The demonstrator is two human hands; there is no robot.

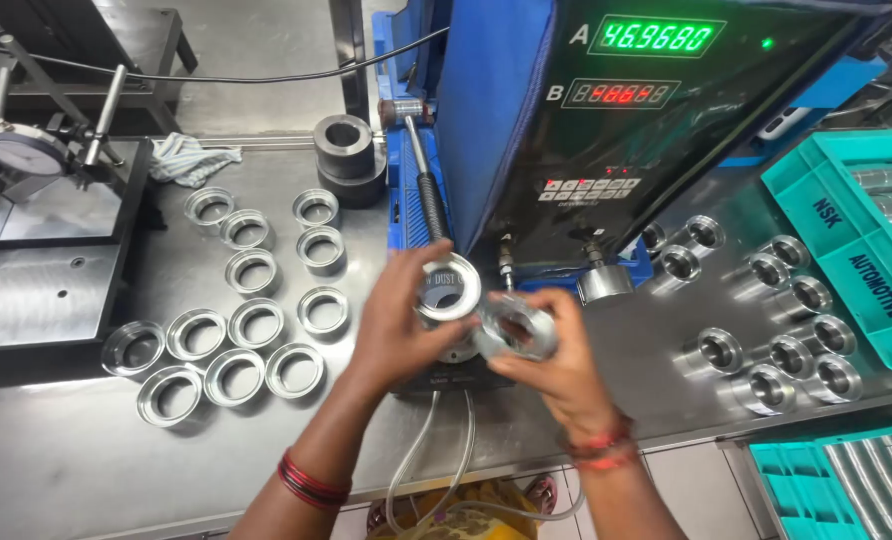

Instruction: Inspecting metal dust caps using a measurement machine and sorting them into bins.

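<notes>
in the lower middle of the frame both hands are close together, each closed on its own metal ring. the left hand (pixel 396 325) grips a shiny ring (pixel 448 288) by its rim, and the right hand (pixel 556 370) clamps a second ring (pixel 514 328) just below and to the right of it; the two rings touch or nearly touch, i cannot tell which. behind them stands a dark gauge unit (pixel 606 130) with green and red digit displays.

at the right edge a teal tray (pixel 846 250) holds metal cylinders (pixel 891 190) lying on their sides. in the lower right corner a second teal tray (pixel 776 465) holds long metal tubes (pixel 871 480) laid side by side.

loose rings (pixel 231 345) lie flat on the steel table (pixel 66 450) at left, and thicker sleeves (pixel 776 325) stand at right.
</notes>
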